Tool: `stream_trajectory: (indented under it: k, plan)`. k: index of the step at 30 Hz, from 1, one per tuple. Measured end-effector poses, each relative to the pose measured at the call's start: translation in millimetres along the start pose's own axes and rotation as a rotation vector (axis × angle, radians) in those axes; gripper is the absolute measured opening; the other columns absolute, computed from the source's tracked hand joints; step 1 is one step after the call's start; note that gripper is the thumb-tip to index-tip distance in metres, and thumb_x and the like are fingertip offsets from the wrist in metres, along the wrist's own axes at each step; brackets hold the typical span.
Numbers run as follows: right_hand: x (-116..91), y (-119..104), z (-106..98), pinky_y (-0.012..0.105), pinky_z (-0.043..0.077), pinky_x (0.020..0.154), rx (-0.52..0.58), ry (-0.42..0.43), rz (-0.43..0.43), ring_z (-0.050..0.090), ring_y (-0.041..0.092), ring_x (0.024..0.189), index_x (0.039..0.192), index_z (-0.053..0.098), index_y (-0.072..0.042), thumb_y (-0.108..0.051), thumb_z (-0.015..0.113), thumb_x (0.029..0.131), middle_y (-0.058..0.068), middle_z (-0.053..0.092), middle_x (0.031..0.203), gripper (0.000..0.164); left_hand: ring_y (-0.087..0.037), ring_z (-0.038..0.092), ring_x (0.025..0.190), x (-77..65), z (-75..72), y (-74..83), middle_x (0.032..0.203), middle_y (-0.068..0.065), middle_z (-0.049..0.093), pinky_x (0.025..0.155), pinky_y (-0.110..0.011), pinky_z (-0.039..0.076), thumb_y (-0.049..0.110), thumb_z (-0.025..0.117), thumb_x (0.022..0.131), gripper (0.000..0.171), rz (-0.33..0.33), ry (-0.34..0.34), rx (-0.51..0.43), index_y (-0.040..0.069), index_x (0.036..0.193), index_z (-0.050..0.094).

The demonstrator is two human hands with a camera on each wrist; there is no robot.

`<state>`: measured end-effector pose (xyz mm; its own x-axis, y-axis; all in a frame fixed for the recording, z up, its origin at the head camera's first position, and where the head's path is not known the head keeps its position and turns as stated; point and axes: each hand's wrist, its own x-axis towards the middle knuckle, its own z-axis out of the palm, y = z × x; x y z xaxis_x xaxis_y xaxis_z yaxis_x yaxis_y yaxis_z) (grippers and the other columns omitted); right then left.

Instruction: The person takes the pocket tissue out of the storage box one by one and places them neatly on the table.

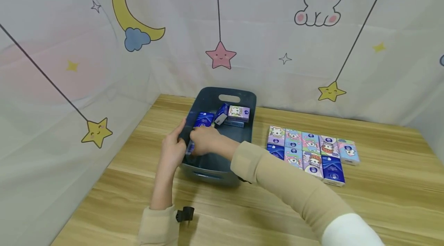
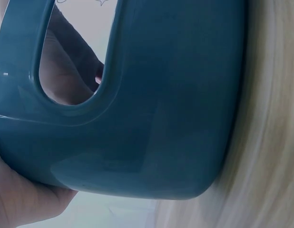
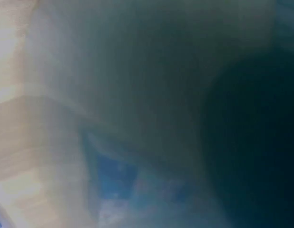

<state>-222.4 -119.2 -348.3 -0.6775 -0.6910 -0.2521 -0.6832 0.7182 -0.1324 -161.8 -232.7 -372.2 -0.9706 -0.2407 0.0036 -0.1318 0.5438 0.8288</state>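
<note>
A dark blue-green plastic bin (image 1: 216,169) with handle cut-outs stands on the table. My left hand (image 1: 172,149) grips its left rim; in the left wrist view that hand (image 2: 28,199) shows beside the bin's wall (image 2: 185,95). Inside the bin, my right hand (image 1: 207,141) is curled around a small tissue pack (image 1: 190,148), close to the left wall and mostly covered by the fingers. Farther back in the bin lie a blue tissue pack (image 1: 204,119), a tilted blue one (image 1: 221,114) and a purple cartoon one (image 1: 239,113) on top of another. The right wrist view is blurred.
To the right of the bin, tissue packs lie in two rows, including a cartoon pack (image 1: 293,157), a dark blue pack (image 1: 333,169) and a light blue pack (image 1: 348,151) at the right end. A printed curtain (image 1: 263,57) hangs behind the wooden table (image 1: 222,215).
</note>
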Motion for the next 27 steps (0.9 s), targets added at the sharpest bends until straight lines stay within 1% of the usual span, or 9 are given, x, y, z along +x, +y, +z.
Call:
stream_trajectory:
  k: [3, 5, 11, 14, 16, 18, 23, 25, 27]
  plan:
    - [0, -1, 3, 0.045, 0.052, 0.09, -0.008, 0.016, -0.009, 0.062, 0.023, 0.11, 0.115, 0.068, -0.014, -0.039, 0.071, 0.082, 0.005, 0.064, 0.124, 0.041, -0.015, 0.031, 0.055, -0.5, -1.0, 1.9, 0.151, -0.019, 0.038, 0.053, -0.026, 0.036, -0.002, 0.036, 0.088, 0.064, -0.004, -0.007, -0.014, 0.016, 0.148, 0.037]
    - [1, -2, 4, 0.046, 0.053, 0.09, -0.014, 0.027, -0.012, 0.061, 0.024, 0.11, 0.116, 0.068, -0.013, -0.039, 0.071, 0.082, 0.006, 0.064, 0.124, 0.043, -0.014, 0.03, 0.054, -0.4, -1.5, 2.9, 0.151, -0.019, 0.037, 0.053, -0.026, 0.035, -0.002, 0.036, 0.088, 0.063, -0.006, -0.009, -0.017, 0.017, 0.149, 0.036]
    - [3, -2, 4, 0.042, 0.052, 0.091, 0.0, 0.042, -0.024, 0.06, 0.025, 0.113, 0.118, 0.066, -0.011, -0.038, 0.073, 0.081, 0.008, 0.064, 0.125, 0.047, -0.018, 0.033, 0.061, 0.6, -2.4, 4.2, 0.152, -0.019, 0.036, 0.057, -0.028, 0.035, -0.003, 0.036, 0.089, 0.063, -0.008, -0.009, -0.023, 0.017, 0.149, 0.036]
    - [4, 0, 6, 0.039, 0.052, 0.092, 0.019, 0.055, -0.042, 0.06, 0.024, 0.113, 0.117, 0.067, -0.009, -0.037, 0.074, 0.08, 0.008, 0.065, 0.123, 0.047, -0.027, 0.046, 0.077, 0.7, -3.3, 4.6, 0.153, -0.019, 0.035, 0.064, -0.031, 0.038, -0.003, 0.035, 0.089, 0.063, -0.008, -0.01, -0.022, 0.017, 0.149, 0.035]
    - [5, 2, 7, 0.037, 0.051, 0.094, 0.032, 0.069, -0.059, 0.06, 0.024, 0.113, 0.116, 0.067, -0.008, -0.036, 0.074, 0.079, 0.008, 0.066, 0.121, 0.047, -0.032, 0.05, 0.096, 0.4, -3.7, 4.7, 0.153, -0.019, 0.035, 0.073, -0.034, 0.041, -0.003, 0.035, 0.089, 0.063, -0.009, -0.01, -0.025, 0.017, 0.149, 0.035]
    - [4, 4, 7, 0.035, 0.051, 0.094, 0.049, 0.085, -0.073, 0.061, 0.023, 0.111, 0.115, 0.067, -0.006, -0.035, 0.075, 0.078, 0.008, 0.067, 0.117, 0.048, -0.033, 0.047, 0.11, 0.4, -3.2, 4.0, 0.153, -0.018, 0.035, 0.082, -0.037, 0.041, -0.003, 0.035, 0.089, 0.063, -0.012, -0.01, -0.026, 0.018, 0.149, 0.035]
    - [-6, 12, 4, 0.035, 0.049, 0.097, 0.088, 0.123, -0.072, 0.059, 0.024, 0.112, 0.128, 0.057, 0.001, -0.036, 0.077, 0.076, 0.013, 0.064, 0.122, 0.067, -0.031, 0.046, 0.122, 0.5, -0.4, 1.3, 0.151, -0.018, 0.038, 0.097, -0.046, 0.041, -0.003, 0.036, 0.087, 0.064, -0.001, 0.011, -0.013, 0.017, 0.148, 0.038]
    - [-13, 16, 1, 0.038, 0.047, 0.101, 0.131, 0.139, -0.054, 0.056, 0.027, 0.119, 0.135, 0.051, 0.002, -0.037, 0.078, 0.075, 0.015, 0.059, 0.13, 0.076, -0.031, 0.047, 0.121, 0.2, 0.8, 0.4, 0.15, -0.018, 0.039, 0.097, -0.046, 0.041, -0.003, 0.036, 0.086, 0.064, 0.008, 0.023, -0.007, 0.015, 0.147, 0.04]
    - [-22, 20, -2, 0.04, 0.045, 0.104, 0.201, 0.162, -0.034, 0.052, 0.029, 0.125, 0.139, 0.046, 0.002, -0.036, 0.078, 0.074, 0.016, 0.054, 0.138, 0.082, -0.032, 0.054, 0.105, -0.4, 1.5, 0.1, 0.15, -0.019, 0.039, 0.087, -0.044, 0.045, -0.004, 0.036, 0.086, 0.064, 0.008, 0.025, -0.005, 0.015, 0.147, 0.04]
